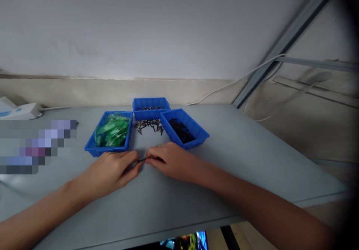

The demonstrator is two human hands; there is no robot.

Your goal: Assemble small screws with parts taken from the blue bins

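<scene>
My left hand (112, 169) and my right hand (174, 160) meet near the middle of the grey table, fingertips a small gap apart. Both pinch a thin dark piece (141, 160) that spans the gap; its details are too small to tell. Just beyond my left hand is a blue bin (94, 151) holding green plastic packets (114, 130). Past my right hand, another blue bin (200, 137) contains small black parts (181, 130). Loose dark screw-like pieces (148, 124) lie between the bins, in front of a third blue bin (151, 103) with similar metal pieces.
A white device (26, 111) with a cable sits at the far left, above a pixelated area. A white cable (218, 90) runs along the wall to a metal frame (259, 72) at the right. Below the table's front edge (174, 229) a bright screen (185, 241) shows.
</scene>
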